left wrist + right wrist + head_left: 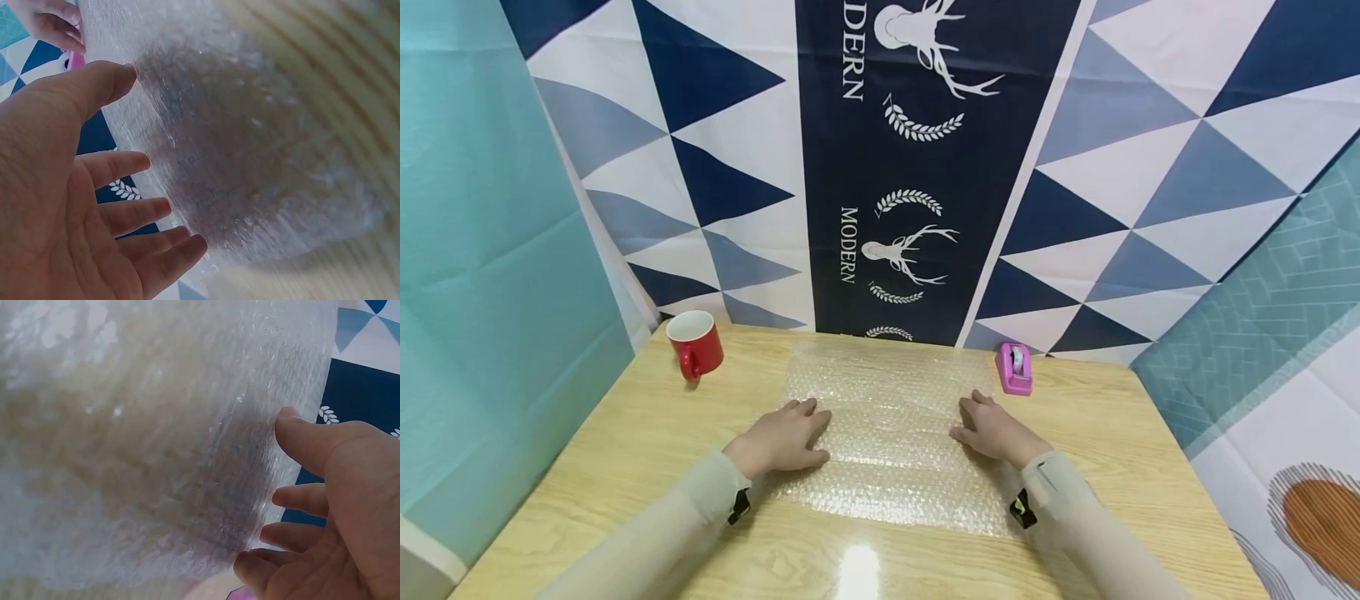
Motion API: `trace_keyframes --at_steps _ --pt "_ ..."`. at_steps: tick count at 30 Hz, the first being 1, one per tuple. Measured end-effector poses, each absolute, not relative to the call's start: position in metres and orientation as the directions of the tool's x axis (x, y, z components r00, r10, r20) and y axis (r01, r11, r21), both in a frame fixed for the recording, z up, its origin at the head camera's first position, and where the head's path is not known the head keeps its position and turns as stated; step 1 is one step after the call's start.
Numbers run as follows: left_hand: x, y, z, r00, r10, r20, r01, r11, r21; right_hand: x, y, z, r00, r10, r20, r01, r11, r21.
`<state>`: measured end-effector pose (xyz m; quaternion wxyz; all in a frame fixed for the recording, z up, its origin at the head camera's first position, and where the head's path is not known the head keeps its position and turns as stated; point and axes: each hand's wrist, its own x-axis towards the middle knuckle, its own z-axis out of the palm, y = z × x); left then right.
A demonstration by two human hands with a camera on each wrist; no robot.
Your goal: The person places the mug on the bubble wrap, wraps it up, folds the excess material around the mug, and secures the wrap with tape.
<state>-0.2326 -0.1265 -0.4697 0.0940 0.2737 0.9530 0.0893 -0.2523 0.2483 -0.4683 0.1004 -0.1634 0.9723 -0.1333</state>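
A clear sheet of bubble wrap [887, 442] lies spread flat on the wooden table. My left hand [786, 437] rests on its left side, fingers spread and loosely bent; in the left wrist view the left hand [81, 175] has its fingertips right at the wrap's surface. On the right side of the sheet lies my right hand [996, 429], its thumb and fingers apart. The right wrist view shows the right hand [337, 506] with fingertips touching the bubble wrap [144, 456]. Neither hand grips anything.
A red mug [700, 346] with a white inside stands at the table's back left. Near the back right is a pink tape dispenser [1015, 371] with a roll in it, just beyond the right hand. A patterned cloth [895, 167] hangs behind the wooden table [625, 467].
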Motion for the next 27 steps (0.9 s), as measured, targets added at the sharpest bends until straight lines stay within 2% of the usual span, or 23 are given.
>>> trace_keyframes --at_steps 27 --pt "-0.203 -0.126 -0.471 -0.817 0.566 -0.109 0.538 0.817 0.205 -0.222 0.258 -0.468 -0.918 -0.377 -0.123 -0.326 0.895 -0.304"
